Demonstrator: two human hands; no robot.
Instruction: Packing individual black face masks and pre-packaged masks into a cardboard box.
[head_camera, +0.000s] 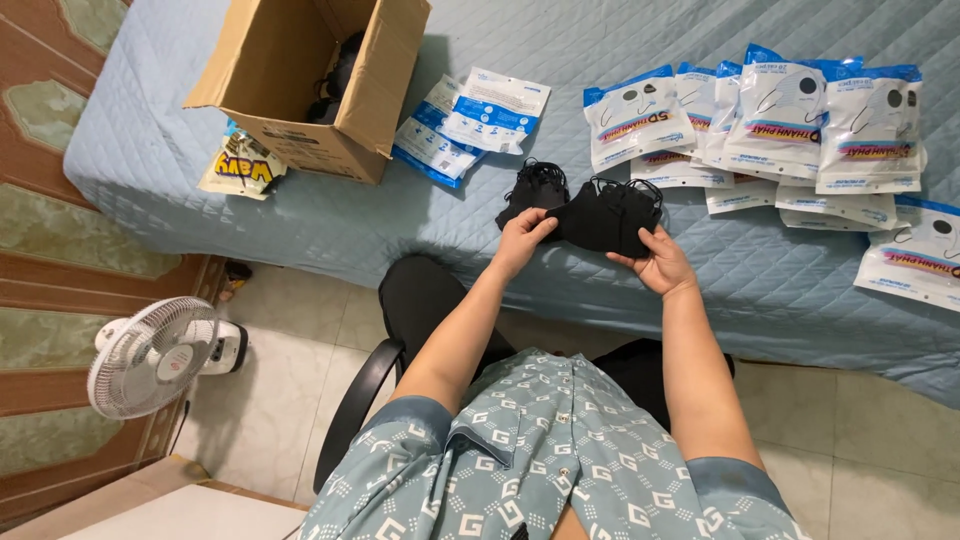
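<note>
I hold a stack of soft black fabric face masks just above the near edge of the bed covered in a pale blue quilted sheet, in the centre of the frame. My left hand pinches the stack's left end between thumb and fingers, and my right hand cups its lower right corner from beneath, so the masks stay squared up with their ear loops gathered on top. A second small heap of black masks lies on the bed just behind my left hand, within easy reach. Sealed white and blue plastic mask packets overlap in rows at the upper right, seemingly laid out flat to keep them sorted. A few flat, seemingly empty blue and white pouches rest beside the open brown cardboard box at the upper left. A white electric fan stands on the tiled floor at the lower left.
</note>
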